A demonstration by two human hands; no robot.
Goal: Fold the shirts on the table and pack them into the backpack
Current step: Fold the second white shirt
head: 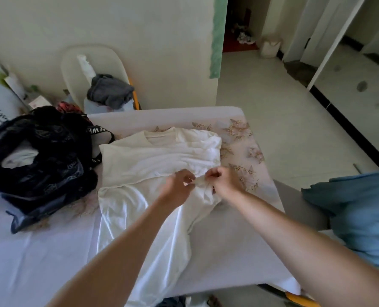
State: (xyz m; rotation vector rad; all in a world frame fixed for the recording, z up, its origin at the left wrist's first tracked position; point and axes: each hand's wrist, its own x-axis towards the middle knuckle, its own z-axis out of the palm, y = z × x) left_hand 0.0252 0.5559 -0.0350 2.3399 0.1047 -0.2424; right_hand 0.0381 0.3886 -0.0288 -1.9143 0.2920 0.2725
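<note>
A white T-shirt (153, 165) lies spread on the cloth-covered table (232, 240), collar toward the far edge, hem hanging over the near edge. My left hand (178, 185) and my right hand (223, 181) are close together over the shirt's right side, each pinching a bunched bit of its fabric, apparently the sleeve. To the left sits a dark patterned backpack (42, 158), open, with pale cloth showing inside.
A white chair (73, 69) behind the table holds grey and light clothes (110, 90). A blue cloth (359, 213) lies at the right. Tiled floor and a doorway are beyond the table's right edge.
</note>
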